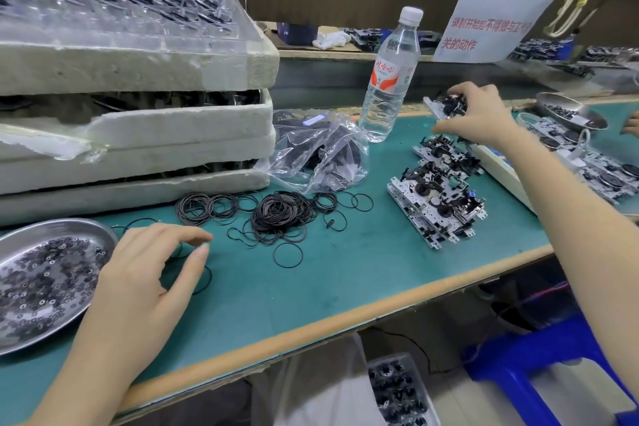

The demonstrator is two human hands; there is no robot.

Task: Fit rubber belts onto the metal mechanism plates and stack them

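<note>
Gripping a mechanism plate (pixel 446 105) just right of the water bottle (pixel 390 79) with the right hand (pixel 473 117); left hand (pixel 145 273) slack and uncurled on the bench (pixel 345 270), over a loose belt (pixel 204 284) well left of the bottle. Heaped before the bottle, rubber belts (pixel 280 214): likely light, limp, tangly, best pinched singly. Plate stiff, best held by its edges

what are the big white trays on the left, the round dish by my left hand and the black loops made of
The white trays: likely expanded foam, matte; crumbly, chipped edges. The round dish: metal, probably stainless steel; shiny, reflective rim. The black loops: seemingly rubber, matte; thin, limp, tangled rings.
</note>
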